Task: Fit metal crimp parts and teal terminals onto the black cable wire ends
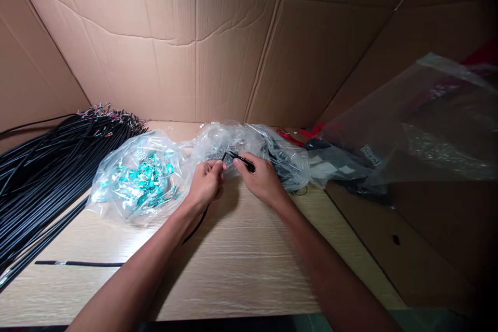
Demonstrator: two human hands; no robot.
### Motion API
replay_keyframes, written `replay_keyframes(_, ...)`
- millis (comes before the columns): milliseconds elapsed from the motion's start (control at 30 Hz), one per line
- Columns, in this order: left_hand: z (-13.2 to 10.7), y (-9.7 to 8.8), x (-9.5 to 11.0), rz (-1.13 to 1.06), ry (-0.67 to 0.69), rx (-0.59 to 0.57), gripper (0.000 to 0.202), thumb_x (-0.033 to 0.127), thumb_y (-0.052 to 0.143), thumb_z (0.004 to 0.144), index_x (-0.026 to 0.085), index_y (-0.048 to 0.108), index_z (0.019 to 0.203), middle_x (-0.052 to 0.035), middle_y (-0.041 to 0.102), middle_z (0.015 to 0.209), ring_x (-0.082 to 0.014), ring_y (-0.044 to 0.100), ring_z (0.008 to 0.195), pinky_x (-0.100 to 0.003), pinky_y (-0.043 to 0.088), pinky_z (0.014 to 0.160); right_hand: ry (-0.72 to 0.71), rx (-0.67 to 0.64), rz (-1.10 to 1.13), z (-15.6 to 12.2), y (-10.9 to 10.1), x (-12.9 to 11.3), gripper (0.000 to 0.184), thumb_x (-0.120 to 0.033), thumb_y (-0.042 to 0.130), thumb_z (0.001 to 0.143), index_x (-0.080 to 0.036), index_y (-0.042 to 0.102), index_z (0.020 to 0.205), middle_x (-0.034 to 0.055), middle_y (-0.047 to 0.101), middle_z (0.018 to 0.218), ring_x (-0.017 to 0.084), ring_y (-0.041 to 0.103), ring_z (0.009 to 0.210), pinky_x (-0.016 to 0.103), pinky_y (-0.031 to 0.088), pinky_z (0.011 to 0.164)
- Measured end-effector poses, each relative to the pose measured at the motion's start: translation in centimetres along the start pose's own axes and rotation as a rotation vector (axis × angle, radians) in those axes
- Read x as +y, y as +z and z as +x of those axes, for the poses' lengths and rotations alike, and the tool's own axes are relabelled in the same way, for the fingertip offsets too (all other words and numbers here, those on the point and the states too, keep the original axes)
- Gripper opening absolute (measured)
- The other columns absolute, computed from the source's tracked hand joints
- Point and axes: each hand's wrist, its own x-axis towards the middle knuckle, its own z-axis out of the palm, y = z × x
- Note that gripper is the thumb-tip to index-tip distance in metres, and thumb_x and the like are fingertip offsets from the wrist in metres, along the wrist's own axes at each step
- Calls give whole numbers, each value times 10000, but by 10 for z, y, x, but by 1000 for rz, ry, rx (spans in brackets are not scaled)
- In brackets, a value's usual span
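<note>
Pinching a black cable (196, 228) between 2 hands: the left hand (206, 184) has its fingers closed around it, and the right hand (261, 180) grips near its end with thumb and forefinger, apparently to keep it steady. Just beyond, a clear bag (218, 140) holds grey metal bits. Left, a 2nd bag (136, 202) holds teal pieces, beside black wires (50, 166) on the wooden table (233, 275).

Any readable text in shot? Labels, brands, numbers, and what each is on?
No legible words, brands or numbers.
Small white rectangular label on the large clear plastic bag at right: print too small and blurred to read.
</note>
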Motion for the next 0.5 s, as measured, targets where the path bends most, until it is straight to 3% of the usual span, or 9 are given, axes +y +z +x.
replay_keyframes(200,1,-1,-1,2,26,-10,180,278,518,994,190,561,842,84,351,495,-82,195,327,-213,178,326,9,-27,-13,8,0,-1,792,-729,403,1022,4,704,1019,53,580,883,-110,331,776,41,205,728)
replay_keyframes(500,7,1,3,-65,16,33,126,247,554,972,189,563,860,90,334,509,-76,178,357,-213,154,348,-61,-159,79,29,-9,-3,799,-715,423,1012,6,749,1115,53,640,1032,-104,379,839,20,253,778)
